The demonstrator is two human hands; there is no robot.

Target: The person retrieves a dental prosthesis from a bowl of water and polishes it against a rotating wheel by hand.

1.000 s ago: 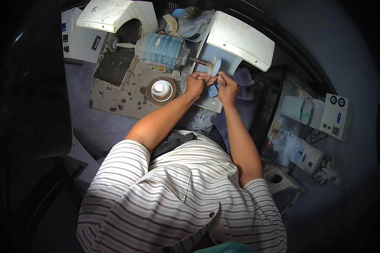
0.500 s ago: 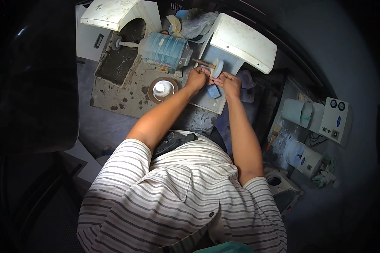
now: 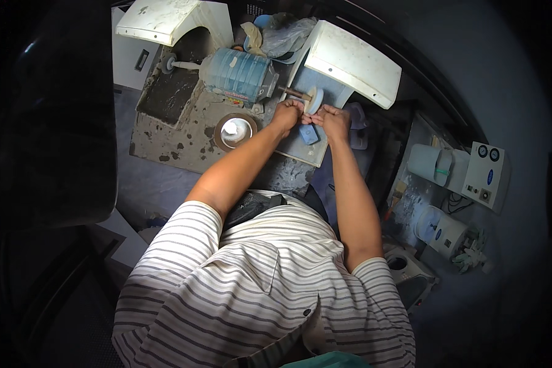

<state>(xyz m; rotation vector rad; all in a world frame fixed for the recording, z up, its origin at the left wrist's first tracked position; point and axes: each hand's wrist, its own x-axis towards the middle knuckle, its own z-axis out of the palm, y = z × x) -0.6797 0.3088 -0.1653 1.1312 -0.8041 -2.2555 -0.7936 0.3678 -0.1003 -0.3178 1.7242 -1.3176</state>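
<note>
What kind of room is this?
Probably a small workshop for polishing. Both hands sit at a spinning buffing wheel on a blue bench motor, with white dust hoods beside it.

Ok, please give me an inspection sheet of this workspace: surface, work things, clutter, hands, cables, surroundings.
Surface: stained, spotted bench top.
Work things: polishing motor with a pale wheel on its right shaft; small blue block below the wheel.
Clutter: round dish with white centre; crumpled bag.
Hands: left hand and right hand close together at the wheel; whether either grip is closed on something, cannot tell.
Cables: dark cord by the right units.
Surroundings: two white hoods; white control box; white canister.
</note>
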